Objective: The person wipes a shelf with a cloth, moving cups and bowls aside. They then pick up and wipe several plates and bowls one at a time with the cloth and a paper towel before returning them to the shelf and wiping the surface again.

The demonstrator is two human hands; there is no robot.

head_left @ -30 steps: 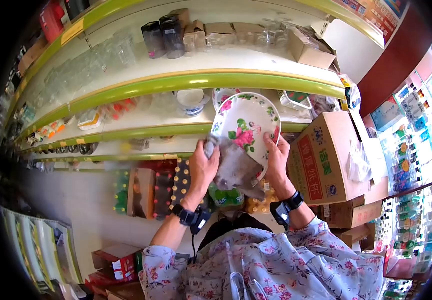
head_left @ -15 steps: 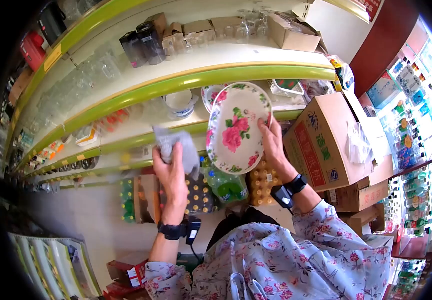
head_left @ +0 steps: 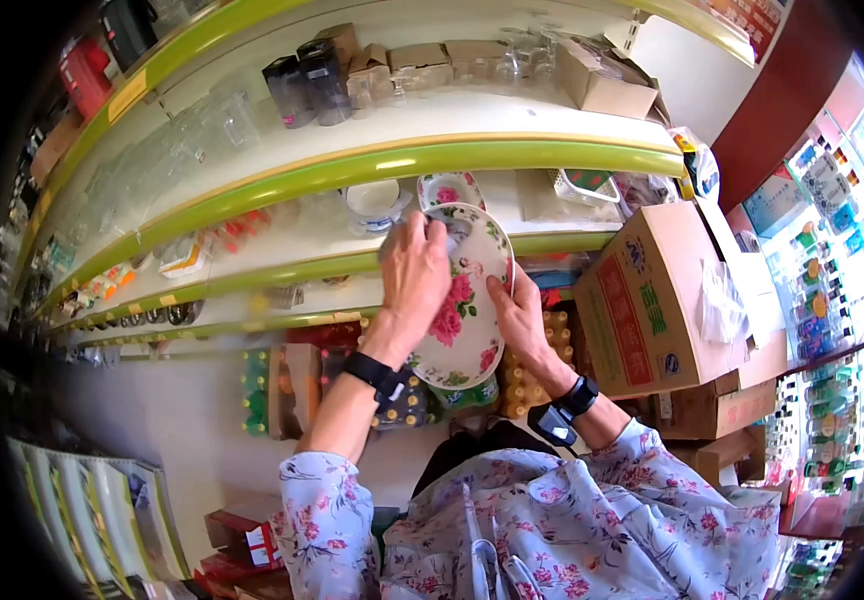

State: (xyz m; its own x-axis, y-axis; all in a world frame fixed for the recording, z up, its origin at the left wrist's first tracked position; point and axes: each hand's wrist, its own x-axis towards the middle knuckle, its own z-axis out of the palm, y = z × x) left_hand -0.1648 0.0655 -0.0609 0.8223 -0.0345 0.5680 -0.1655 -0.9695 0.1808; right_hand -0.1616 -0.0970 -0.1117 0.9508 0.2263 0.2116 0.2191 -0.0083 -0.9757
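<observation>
A white oval plate (head_left: 475, 335) with pink roses and green leaves is held up in front of the shelves. My right hand (head_left: 520, 312) grips its right rim, thumb on the face. Pressed against the upper left of the plate, my left hand (head_left: 418, 268) is closed on a grey cloth (head_left: 456, 232), most of it hidden by the fingers. Just behind the plate, on the shelf, lies another rose-patterned dish (head_left: 449, 186). To its left stands a white bowl (head_left: 372, 200) with blue marks.
Glassware and small boxes line the upper shelf (head_left: 452, 120). At right, a large cardboard carton (head_left: 642, 300) sits on other boxes. Packs of bottles (head_left: 542, 390) stand on the floor below, and a white basket (head_left: 587, 187) is on the lower shelf.
My left hand has brought the cloth up and right onto the plate's face. The plate is slightly lower, and the view has shifted a little.
</observation>
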